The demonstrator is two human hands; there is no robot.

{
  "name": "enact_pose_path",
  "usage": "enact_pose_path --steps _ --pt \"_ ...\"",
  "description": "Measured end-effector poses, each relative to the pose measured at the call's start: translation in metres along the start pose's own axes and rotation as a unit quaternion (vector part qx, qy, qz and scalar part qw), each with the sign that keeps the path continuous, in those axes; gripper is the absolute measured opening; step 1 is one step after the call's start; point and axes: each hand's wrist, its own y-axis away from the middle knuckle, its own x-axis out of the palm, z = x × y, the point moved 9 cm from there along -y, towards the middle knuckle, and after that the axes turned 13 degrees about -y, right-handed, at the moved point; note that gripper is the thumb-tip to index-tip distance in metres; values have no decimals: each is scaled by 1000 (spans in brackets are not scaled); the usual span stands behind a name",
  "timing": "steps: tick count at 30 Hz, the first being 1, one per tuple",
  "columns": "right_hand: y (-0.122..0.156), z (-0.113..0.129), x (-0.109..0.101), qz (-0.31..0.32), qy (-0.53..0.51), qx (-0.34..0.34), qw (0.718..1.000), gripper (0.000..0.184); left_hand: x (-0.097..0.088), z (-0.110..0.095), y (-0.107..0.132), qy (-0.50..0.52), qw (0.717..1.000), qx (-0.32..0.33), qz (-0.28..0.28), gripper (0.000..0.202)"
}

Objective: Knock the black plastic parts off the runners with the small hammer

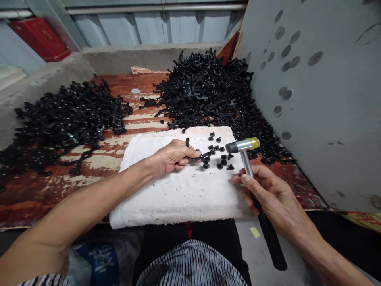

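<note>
My left hand (175,156) is closed in a pinch on a slim black plastic part (202,156) over the folded white cloth (166,194). A knob-ended piece of black plastic rises above my thumb. Just right of those fingers lie several small black round caps (219,166) with short stems. My right hand (268,186) grips a small mallet (244,146) by its shaft. One face of the mallet head is black, the other clear yellow, with a metal middle. Its head is raised above the cloth's right side, apart from the caps.
A large heap of black parts (205,91) stands at the back right, a smaller heap (68,115) at the left. Beneath them is a worn red-brown board (113,153). A grey panel (315,99) walls off the right side; a low concrete ledge (119,57) runs behind.
</note>
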Motion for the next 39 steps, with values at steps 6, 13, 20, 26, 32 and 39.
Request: enact_pose_path --steps 6,13,20,26,32,39 --pt "-3 -1 3 28 12 -6 1000 39 0 1 -4 -31 999 -7 -1 19" --pt "-11 6 8 56 10 -28 998 36 -2 0 -4 -39 999 -2 -16 19" --pt "-7 7 8 52 1 -36 998 36 -2 0 -6 -45 999 2 -16 19" --pt "-7 7 10 59 33 -41 997 33 -2 0 -6 -65 998 0 -22 19" --pt "5 51 13 27 187 -212 959 30 -3 -4 -5 -90 995 -15 -36 23" --pt "13 68 31 37 356 -345 868 51 -4 -12 -2 -122 991 2 -60 25"
